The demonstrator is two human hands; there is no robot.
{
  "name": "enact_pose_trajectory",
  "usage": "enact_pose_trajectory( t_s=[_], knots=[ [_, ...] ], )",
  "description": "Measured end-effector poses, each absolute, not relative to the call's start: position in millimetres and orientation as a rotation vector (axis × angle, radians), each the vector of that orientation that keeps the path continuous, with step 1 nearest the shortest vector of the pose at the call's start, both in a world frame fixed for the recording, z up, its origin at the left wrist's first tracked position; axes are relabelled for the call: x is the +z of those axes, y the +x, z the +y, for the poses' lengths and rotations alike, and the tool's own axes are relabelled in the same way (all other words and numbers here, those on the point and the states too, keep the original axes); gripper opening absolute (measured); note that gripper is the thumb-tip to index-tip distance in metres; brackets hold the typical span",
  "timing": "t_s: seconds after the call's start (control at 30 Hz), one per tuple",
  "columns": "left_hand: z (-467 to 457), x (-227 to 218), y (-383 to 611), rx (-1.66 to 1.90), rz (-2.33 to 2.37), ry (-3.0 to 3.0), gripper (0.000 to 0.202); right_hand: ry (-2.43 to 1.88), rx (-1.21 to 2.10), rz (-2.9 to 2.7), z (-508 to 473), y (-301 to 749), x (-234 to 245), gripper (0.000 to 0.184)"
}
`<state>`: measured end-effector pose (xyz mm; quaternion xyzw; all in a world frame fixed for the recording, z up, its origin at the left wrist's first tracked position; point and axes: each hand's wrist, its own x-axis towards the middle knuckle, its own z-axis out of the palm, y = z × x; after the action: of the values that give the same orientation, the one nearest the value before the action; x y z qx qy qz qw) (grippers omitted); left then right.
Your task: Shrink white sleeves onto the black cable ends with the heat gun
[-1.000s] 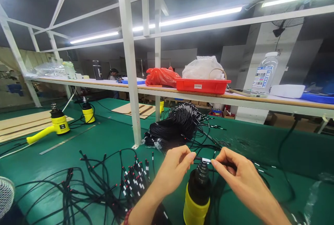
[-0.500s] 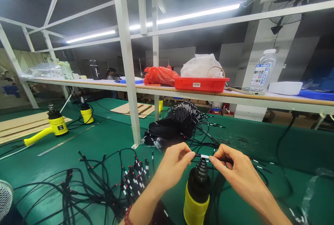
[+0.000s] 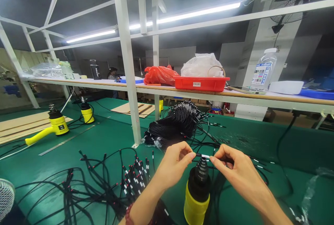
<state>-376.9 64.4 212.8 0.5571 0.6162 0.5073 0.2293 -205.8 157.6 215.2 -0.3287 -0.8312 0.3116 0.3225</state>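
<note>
Between my two hands a thin black cable (image 3: 198, 155) with a white sleeve (image 3: 205, 156) is stretched level. My left hand (image 3: 173, 165) pinches its left end between thumb and fingertips. On the other side, my right hand (image 3: 232, 164) pinches it at the right edge of the white sleeve. Just under the sleeve stands a yellow and black heat gun (image 3: 197, 193), upright, its stepped metal nozzle pointing up. Left of my left forearm lies a bunch of black cables (image 3: 135, 179) with white bands and red tips.
A big coiled bundle of black cables (image 3: 173, 124) lies behind my hands. Two more yellow heat guns (image 3: 58, 125) stand at the left. Overhead, a shelf (image 3: 161, 90) carries a red tray (image 3: 200, 84), a red bag (image 3: 160, 75) and a bottle (image 3: 264, 70). A white post (image 3: 127, 61) rises from the table.
Almost nothing differs. Both hands still hold the cable above the nozzle, with the white sleeve shifted very slightly to the right.
</note>
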Motion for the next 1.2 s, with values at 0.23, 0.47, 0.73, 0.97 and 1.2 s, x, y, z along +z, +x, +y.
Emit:
enact_pose_trajectory(
  t_s=[0.23,0.47,0.73,0.97,1.2],
  knots=[
    [65,214,-377,1.409,1.701,1.54,0.017,-0.873,0.826,-2.157,155,-207,216,0.029],
    [64,213,-378,1.412,1.696,1.549,0.012,-0.871,0.774,-2.225,160,-207,214,0.029],
    [62,216,-378,1.431,1.677,1.57,0.013,-0.846,0.714,-2.351,162,-199,215,0.036],
    [65,217,-380,1.217,1.962,1.678,0.052,-0.794,0.71,-2.377,165,-195,215,0.039],
    [67,211,-379,1.3,1.843,1.609,0.037,-0.817,0.818,-2.325,164,-195,216,0.034]
  ],
)
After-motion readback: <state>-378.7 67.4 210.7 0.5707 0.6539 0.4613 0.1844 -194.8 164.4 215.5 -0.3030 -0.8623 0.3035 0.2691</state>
